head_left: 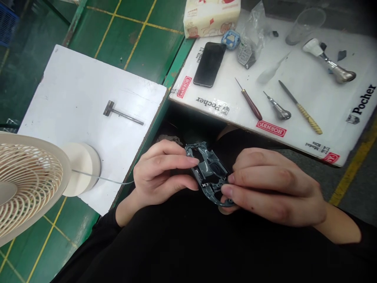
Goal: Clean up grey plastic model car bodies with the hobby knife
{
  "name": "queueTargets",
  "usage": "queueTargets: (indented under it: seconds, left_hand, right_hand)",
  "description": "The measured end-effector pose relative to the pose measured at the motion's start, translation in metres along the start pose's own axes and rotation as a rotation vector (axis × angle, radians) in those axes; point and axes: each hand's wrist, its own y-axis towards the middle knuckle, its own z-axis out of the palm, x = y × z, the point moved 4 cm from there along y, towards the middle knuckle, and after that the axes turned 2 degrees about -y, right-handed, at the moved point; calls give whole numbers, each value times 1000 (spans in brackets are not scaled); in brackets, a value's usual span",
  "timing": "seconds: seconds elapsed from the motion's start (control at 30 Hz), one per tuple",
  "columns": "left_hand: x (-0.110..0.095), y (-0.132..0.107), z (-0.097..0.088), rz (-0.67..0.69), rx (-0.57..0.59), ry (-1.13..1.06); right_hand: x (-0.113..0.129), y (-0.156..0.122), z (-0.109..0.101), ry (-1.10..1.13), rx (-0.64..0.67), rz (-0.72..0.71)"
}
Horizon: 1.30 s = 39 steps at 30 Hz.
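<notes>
Presently, the left hand [161, 171] grips one side of a dark plastic part [209, 167]; the right hand [277, 188] pinches its lower end. Part located before the black clothing [182, 239], near the table [312, 94] bearing a phone [209, 64].

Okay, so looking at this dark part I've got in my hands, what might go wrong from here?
The dark part is held in the air, so it might slip and fall. Its thin openwork could bend or crack where the right hand grips it. A pale cord passes behind the left hand and might snag.
</notes>
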Motion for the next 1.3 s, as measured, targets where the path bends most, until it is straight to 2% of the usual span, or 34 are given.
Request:
queueTargets:
  seconds: [0.17,0.33,0.5,0.7,1.3]
  left_hand:
    - [1,-1,0,68,-12,-8]
    - [1,1,0,107,-22,-5]
    - [0,2,-1,165,-20,58]
    - [1,1,-1,158,-20,119]
    - [-3,4,-1,215,-43,132]
  right_hand:
    - [2,2,1,-11,19,-52]
    - [3,0,1,-33,-30,-21]
    - [1,-1,0,-5,0,-5]
    - [2,-1,1,43,-9,55]
    - [4,-1,-1,5,6,50]
